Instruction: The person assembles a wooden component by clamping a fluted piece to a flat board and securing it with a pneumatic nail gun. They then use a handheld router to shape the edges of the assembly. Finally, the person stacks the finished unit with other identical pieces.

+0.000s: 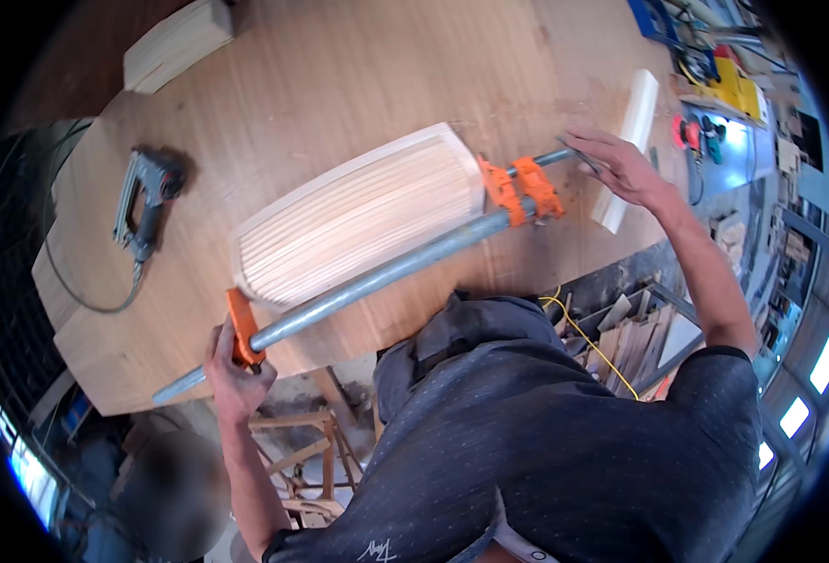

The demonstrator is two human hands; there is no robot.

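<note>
One pipe clamp (384, 276) is set along near edge of the slatted panel (358, 211) on the table (339, 75). Left hand (236, 383) is closed on the orange tail stop (243, 324) at panel's left end; right hand (624, 171), loosely open, is held at the screw handle (555, 157) right of panel, contact unclear. Panel could be bowed or skewed if squeezed off-centre.

left hand (239, 383): on pipe clamp (386, 276) (orange-ended) | right hand (625, 172): at screw (553, 158) | slatted panel (363, 220): alongside

LETTERING: 1 white script mark (377, 551) | ON: dark shirt (564, 450) | SIZE: small
</note>
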